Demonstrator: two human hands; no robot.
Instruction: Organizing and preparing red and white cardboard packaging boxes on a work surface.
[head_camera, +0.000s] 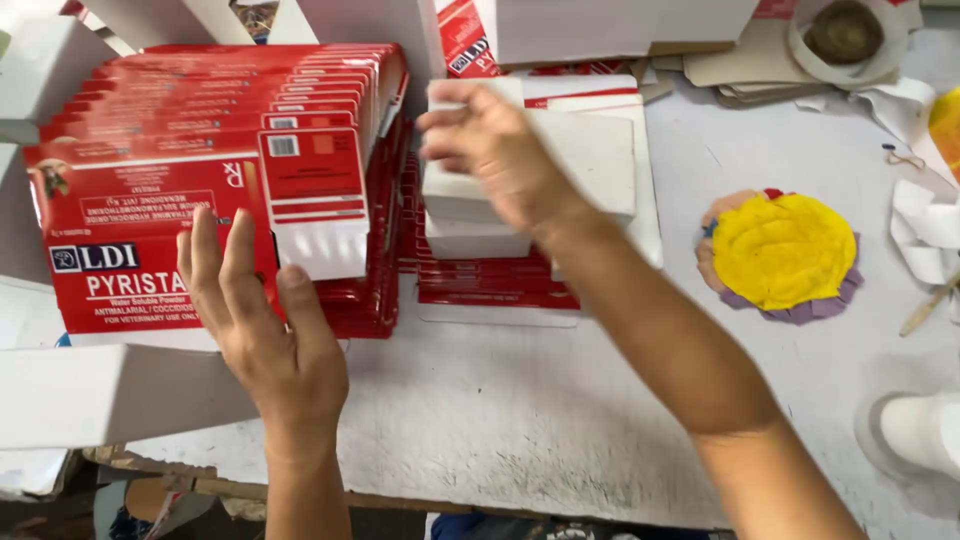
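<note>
My left hand (262, 318) lies flat, fingers apart, on the near end of a fanned row of flattened red and white cartons (200, 170) at the left of the table. My right hand (487, 148) reaches further back and grips the top of a stack of white flat cartons (590, 160), which rests on more red cartons (495, 285). The right hand is blurred by motion.
A yellow round pad on coloured cloth (782, 250) lies to the right on the white table (520, 410). Cardboard pieces and a tape roll (843, 32) sit at the back right, paper scraps (925, 225) at the right edge, a white object (915, 432) at the lower right. White boxes (90, 395) stand at left.
</note>
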